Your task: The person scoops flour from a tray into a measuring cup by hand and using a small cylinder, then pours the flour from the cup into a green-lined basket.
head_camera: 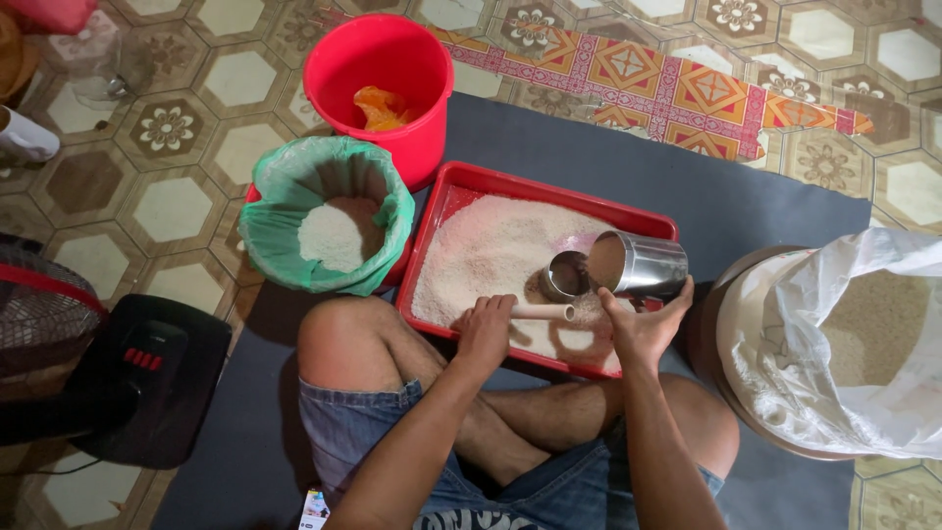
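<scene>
My left hand [484, 333] grips the pale handle of a small metal scoop [562, 278] whose bowl rests on the white rice in a red rectangular tray [444, 203]. My right hand [643, 325] holds a shiny steel cup [643, 265] tipped on its side, its mouth facing the scoop and showing rice inside. Both hands hover over the tray's near right corner, just beyond my crossed bare knees.
A green-lined bucket [324, 167] with rice stands left of the tray. Behind it is a red bucket [383, 69] with an orange bag inside. A large white sack [844, 344] of rice sits at the right. A dark fan base [137, 383] is at left.
</scene>
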